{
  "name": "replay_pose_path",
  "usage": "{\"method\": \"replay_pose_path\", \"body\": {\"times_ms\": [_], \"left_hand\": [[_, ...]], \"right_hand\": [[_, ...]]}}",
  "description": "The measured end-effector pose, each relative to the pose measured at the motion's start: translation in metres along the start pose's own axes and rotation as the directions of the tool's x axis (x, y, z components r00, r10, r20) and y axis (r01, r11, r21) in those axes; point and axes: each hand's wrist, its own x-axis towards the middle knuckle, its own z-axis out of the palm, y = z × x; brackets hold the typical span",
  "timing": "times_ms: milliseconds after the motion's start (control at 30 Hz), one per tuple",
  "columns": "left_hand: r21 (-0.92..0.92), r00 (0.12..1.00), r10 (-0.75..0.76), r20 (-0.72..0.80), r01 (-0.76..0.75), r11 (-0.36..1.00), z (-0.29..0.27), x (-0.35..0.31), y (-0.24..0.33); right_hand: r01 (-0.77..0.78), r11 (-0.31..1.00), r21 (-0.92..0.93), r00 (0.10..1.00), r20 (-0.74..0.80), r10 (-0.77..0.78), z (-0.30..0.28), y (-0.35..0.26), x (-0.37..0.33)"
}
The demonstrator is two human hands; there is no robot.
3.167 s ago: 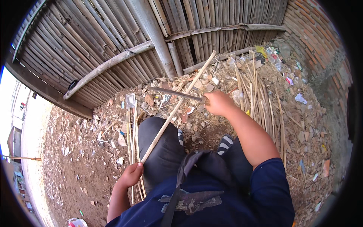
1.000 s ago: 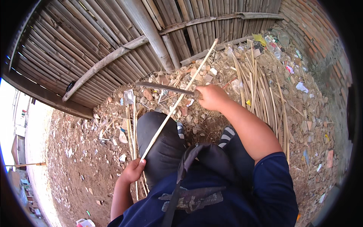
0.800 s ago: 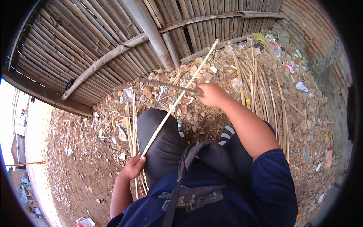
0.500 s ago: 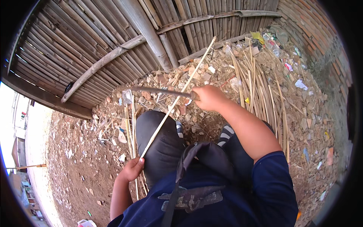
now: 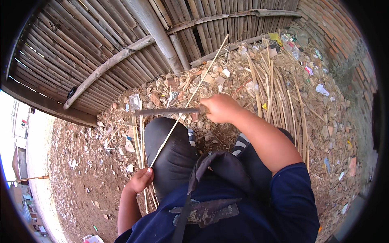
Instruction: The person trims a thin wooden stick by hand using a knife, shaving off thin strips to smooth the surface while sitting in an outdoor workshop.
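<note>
A long, pale bamboo strip [image 5: 199,86] slants from beside my left knee up toward the slatted wall. My left hand [image 5: 142,179] is closed around its lower end, thumb on top. In my right hand [image 5: 219,108] is the handle of a large knife [image 5: 168,111] with a dark, worn blade pointing left. The blade lies across the strip just beyond my knee; whether it bites into the strip cannot be made out. More split strips [image 5: 138,139] lie on the ground next to my left leg.
A heap of bamboo strips [image 5: 279,95] spreads on the ground to my right. A bamboo slat wall [image 5: 97,48] with poles stands ahead, a brick wall [image 5: 344,36] at the right. Rubble and litter cover the soil, including a yellow wrapper [image 5: 275,38].
My right hand has come slightly nearer and left, and the knife blade has swung nearer along the strip. The strip's far end has shifted a little left; my left hand keeps its grip.
</note>
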Motion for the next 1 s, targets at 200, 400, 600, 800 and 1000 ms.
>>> {"method": "replay_pose_path", "body": {"times_ms": [200, 400, 600, 800, 1000], "left_hand": [[-0.107, 0.999, 0.004, -0.037, -0.008, 0.994, -0.001, 0.008, -0.007], [0.165, 0.984, 0.112, -0.140, -0.088, 0.982, 0.005, 0.001, -0.014], [0.492, 0.921, 0.271, -0.278, -0.105, 0.864, 0.032, -0.012, 0.021], [0.536, 0.914, 0.286, -0.286, -0.095, 0.839, 0.036, -0.008, 0.031], [0.574, 0.908, 0.299, -0.292, -0.083, 0.814, 0.035, -0.009, 0.027]], "right_hand": [[-0.070, 0.994, 0.083, 0.994, -0.080, 0.077, 0.008, 0.023, 0.003], [-0.091, 0.994, 0.056, 0.995, -0.039, 0.093, -0.003, 0.014, 0.000], [-0.027, 0.994, -0.102, 1.000, -0.016, 0.026, -0.013, -0.001, -0.008], [-0.125, 0.977, 0.173, 0.992, 0.002, 0.126, 0.009, 0.027, 0.007], [-0.086, 0.995, 0.054, 0.996, 0.020, 0.085, 0.004, -0.005, 0.002]]}}
